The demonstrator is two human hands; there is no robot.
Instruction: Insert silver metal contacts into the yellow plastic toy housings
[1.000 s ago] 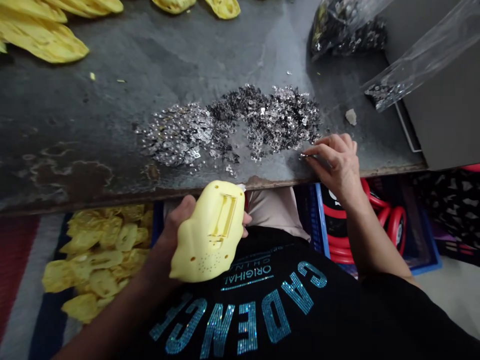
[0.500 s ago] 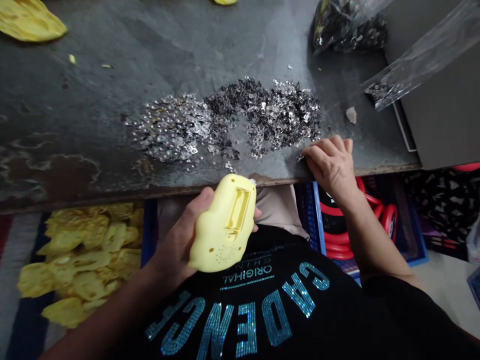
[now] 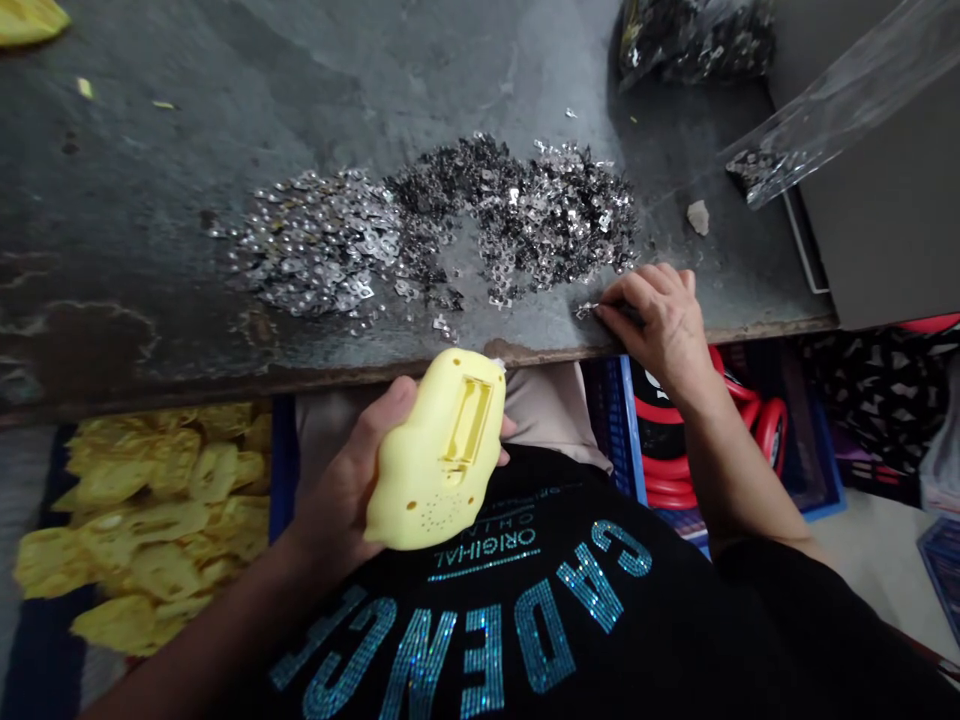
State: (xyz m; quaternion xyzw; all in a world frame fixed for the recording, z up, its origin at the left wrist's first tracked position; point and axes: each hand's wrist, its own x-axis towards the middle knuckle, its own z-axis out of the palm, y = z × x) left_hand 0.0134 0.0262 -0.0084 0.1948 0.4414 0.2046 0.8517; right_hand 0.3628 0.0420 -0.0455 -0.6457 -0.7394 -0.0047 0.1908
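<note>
Your left hand (image 3: pixel 337 490) wraps around a pale yellow moulded plastic shell (image 3: pixel 431 465) just below the table edge. Your right hand (image 3: pixel 660 330) pinches a tiny silver metal clip (image 3: pixel 586 311) beside a silver-black clip heap (image 3: pixel 510 225) on the stained dark steel tabletop (image 3: pixel 127 200). Your black shirt (image 3: pixel 480 620) reads "CADENCE" and "ORIGINAL" in glittering teal.

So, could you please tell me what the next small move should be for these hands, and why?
Probably bring the small metal piece from the right hand over to the yellow plastic shell: the left hand holds it with its rectangular recess facing up.
</note>
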